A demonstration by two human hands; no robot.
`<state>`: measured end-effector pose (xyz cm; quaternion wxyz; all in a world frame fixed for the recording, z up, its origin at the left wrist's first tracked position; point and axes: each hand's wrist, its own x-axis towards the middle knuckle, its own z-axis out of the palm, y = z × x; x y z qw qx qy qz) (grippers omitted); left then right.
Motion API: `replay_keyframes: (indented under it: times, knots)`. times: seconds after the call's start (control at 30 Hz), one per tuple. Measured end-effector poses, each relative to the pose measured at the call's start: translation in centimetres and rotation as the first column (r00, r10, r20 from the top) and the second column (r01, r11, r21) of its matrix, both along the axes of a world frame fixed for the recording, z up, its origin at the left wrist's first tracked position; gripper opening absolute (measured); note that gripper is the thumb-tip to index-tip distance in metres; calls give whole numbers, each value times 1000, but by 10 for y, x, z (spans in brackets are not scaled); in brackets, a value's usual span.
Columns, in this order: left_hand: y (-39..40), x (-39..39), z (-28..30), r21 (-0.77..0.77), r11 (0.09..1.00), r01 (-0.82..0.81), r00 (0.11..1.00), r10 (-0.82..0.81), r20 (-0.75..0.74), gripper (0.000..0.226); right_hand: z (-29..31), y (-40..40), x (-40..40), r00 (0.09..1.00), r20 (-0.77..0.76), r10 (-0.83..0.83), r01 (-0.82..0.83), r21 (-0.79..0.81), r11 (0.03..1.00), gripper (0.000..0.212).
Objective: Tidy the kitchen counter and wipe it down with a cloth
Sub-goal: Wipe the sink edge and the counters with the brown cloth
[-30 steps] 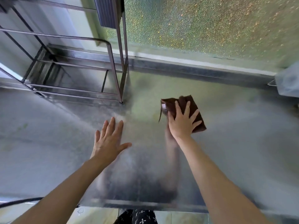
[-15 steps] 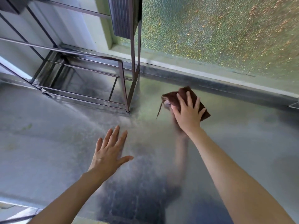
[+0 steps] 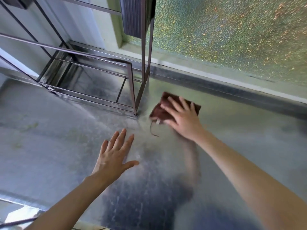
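Now I see my right hand (image 3: 184, 121) pressing flat, fingers straight, on the brown cloth (image 3: 167, 107) at center frame, just right of the metal rack (image 3: 132, 90) foot. My left hand (image 3: 114, 155) spreads wide, fingers straight, over the steel desk (image 3: 49, 138) lower left of it.

A bare metal wire rack (image 3: 93, 83) stands at the back left. Behind it, a dark ribbed panel (image 3: 134, 17) hangs beside a frosted, pebbled window (image 3: 232, 35) glowing green and gold.
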<state>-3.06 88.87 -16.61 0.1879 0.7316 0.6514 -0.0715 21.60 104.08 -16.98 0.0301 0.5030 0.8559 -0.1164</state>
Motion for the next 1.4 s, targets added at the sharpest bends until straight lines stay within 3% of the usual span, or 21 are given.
replay_keyframes:
  times: [0.07,0.17,0.23,0.3,0.4,0.47,0.63,0.7,0.83,0.93,1.0,1.07,1.13,1.2,1.3,1.4]
  knots:
    - [0,0,0,1,1000,0,1000,0,6,89,1,31,0,975,-17,-220,219,-26,975,55]
    - [-1,0,-1,4,1000,-18,999,18,50,90,2,40,-32,863,-113,-492,488,-66,871,52]
    - [-1,-2,-1,15,1000,-27,996,25,83,90,2,27,-54,910,-143,-390,390,-29,920,51]
    - [-2,-4,2,-2,999,-47,991,47,129,90,3,8,-61,989,-110,-102,100,-25,995,51]
    - [-5,-12,6,3,998,-64,986,63,156,90,8,14,-46,987,-50,152,-154,-54,987,51]
    - [-8,-20,6,3,997,-79,984,78,161,90,6,36,-39,994,-22,111,-111,-42,993,50]
    - [-11,-34,8,33,993,-112,986,107,126,91,3,60,-65,936,-141,-322,318,-47,947,47]
    - [-14,-37,9,-2,993,-120,983,119,138,95,3,46,-70,952,-135,-276,274,-39,961,48]
    - [-15,-41,9,-48,993,-105,983,111,145,102,4,0,-44,991,-129,31,-36,-38,999,50]
    - [-13,-43,14,-82,994,-78,984,90,153,99,4,-26,-11,993,-71,99,-103,-56,993,52]
    - [-11,-45,18,-100,993,-60,981,78,176,94,5,-34,1,999,-37,5,-8,-58,998,53]
    - [-10,-49,19,-99,995,-33,982,51,181,90,6,-45,-10,967,-44,-253,251,-45,967,51]
    - [-10,-54,20,-90,996,-21,983,37,181,90,7,-61,-41,839,-78,-539,535,-69,842,50]
    - [-8,-62,19,-88,996,-7,984,23,179,90,6,-86,-80,768,-116,-630,621,-103,777,49]
    - [-7,-78,20,-81,996,44,980,-28,196,92,3,-134,-116,940,-97,-328,329,-9,944,48]
    - [-9,-97,17,-92,990,107,976,-87,197,94,3,-155,-106,998,-31,-62,62,13,998,50]
